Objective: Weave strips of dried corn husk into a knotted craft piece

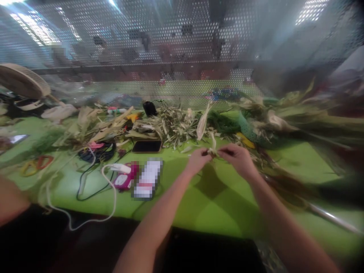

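Over the green table, my left hand and my right hand come close together around a pale strip of corn husk. Fingers of both hands pinch it from either side, and one end of the strip stands up between them. The exact grip of the fingertips is blurred. Just behind my hands, a larger pale husk leaf points upward from a heap of cut husk pieces.
A pixelated phone, a magenta box with a white charger and cable, and a dark phone lie left. Scissors sit further left. A green basket stands right. Perforated metal panels rise behind. Another person's arm shows left.
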A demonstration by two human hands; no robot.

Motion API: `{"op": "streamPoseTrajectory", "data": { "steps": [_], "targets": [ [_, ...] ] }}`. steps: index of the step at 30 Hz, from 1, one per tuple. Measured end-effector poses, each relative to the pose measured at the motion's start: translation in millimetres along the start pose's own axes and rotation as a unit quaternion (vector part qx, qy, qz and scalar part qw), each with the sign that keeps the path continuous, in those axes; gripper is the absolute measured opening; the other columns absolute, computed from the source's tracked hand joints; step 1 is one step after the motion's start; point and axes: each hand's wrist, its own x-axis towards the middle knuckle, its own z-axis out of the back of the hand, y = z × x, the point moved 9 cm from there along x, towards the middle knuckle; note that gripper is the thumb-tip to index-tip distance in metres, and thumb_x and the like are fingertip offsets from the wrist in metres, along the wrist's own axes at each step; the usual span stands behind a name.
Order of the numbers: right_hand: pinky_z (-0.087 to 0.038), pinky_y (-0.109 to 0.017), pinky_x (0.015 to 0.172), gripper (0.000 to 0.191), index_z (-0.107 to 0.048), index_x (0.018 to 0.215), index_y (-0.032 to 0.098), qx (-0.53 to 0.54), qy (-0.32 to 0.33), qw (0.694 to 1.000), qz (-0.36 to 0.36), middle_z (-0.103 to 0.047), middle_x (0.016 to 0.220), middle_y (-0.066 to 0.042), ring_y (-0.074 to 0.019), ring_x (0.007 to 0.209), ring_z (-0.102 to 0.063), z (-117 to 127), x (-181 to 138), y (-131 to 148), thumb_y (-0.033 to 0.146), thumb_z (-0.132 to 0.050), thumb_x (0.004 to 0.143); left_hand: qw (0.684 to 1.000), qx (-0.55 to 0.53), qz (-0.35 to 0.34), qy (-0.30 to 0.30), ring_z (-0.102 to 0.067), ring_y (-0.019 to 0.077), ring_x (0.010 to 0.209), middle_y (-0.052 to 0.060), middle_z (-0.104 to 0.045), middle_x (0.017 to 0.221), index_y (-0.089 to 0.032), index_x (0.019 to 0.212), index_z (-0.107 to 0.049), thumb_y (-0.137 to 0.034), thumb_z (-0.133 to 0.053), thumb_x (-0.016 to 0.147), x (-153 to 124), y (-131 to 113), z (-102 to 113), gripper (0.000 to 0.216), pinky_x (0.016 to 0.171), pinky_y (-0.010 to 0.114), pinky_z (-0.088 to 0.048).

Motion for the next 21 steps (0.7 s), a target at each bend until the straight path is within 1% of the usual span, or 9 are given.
{"op": "streamPoseTrajectory", "data": {
  "steps": [4,7,12,14,17,21],
  "targets": [
    [-0.042,-0.029,0.059,0.024,-0.074,0.083,0.021,-0.083,0.008,0.996,0.034,-0.067,0.073,-0.004,-0.0166,0.065,-0.057,0,0,3,0.042,-0.065,0.085,1.0,0.017,-0.009,0.005,-0.041,0.0098,0.063,-0.004,-0.047,0.064,-0.015,0.07,-0.056,-0.034,-0.064,0.075,-2,-5,1,0.021,0.064,0.024,-0.032],
    [-0.04,-0.028,0.058,0.02,-0.072,0.079,0.021,-0.117,0.004,0.992,0.047,-0.065,0.072,-0.003,-0.0158,0.063,-0.055,1,1,5,0.036,-0.062,0.087,1.0,0.009,-0.019,0.012,-0.041,0.01,0.064,-0.004,-0.047,0.065,-0.015,0.071,-0.056,-0.035,-0.064,0.075,-2,-6,0,0.022,0.064,0.024,-0.032],
    [-0.042,-0.029,0.061,0.021,-0.068,0.075,0.02,-0.127,-0.022,0.991,0.047,-0.065,0.072,-0.004,-0.017,0.065,-0.057,5,1,9,0.035,-0.061,0.087,1.0,-0.002,-0.023,0.016,-0.042,0.0103,0.064,-0.003,-0.049,0.067,-0.015,0.074,-0.058,-0.035,-0.064,0.076,-1,-5,0,0.021,0.065,0.024,-0.033],
    [-0.042,-0.029,0.062,0.021,-0.068,0.074,0.02,-0.128,-0.023,0.991,0.042,-0.064,0.072,-0.003,-0.0171,0.066,-0.057,5,1,8,0.035,-0.061,0.087,1.0,-0.004,-0.02,0.02,-0.043,0.0102,0.064,-0.003,-0.05,0.068,-0.015,0.075,-0.058,-0.036,-0.064,0.076,-1,-5,0,0.021,0.065,0.025,-0.033],
    [-0.041,-0.028,0.061,0.019,-0.068,0.075,0.02,-0.132,-0.016,0.99,0.04,-0.064,0.072,-0.003,-0.0168,0.065,-0.057,4,2,5,0.033,-0.061,0.086,1.0,0.009,-0.019,0.023,-0.043,0.0101,0.063,-0.003,-0.05,0.067,-0.016,0.075,-0.058,-0.036,-0.064,0.077,-2,-6,0,0.022,0.065,0.025,-0.033],
    [-0.041,-0.028,0.061,0.017,-0.069,0.078,0.021,-0.134,0.011,0.99,0.051,-0.065,0.074,-0.003,-0.0169,0.066,-0.058,-1,1,6,0.032,-0.062,0.087,0.998,0.047,-0.036,0.033,-0.04,0.01,0.061,-0.004,-0.046,0.064,-0.016,0.072,-0.055,-0.036,-0.062,0.077,-5,-13,-2,0.021,0.061,0.024,-0.029]
  ]
}}
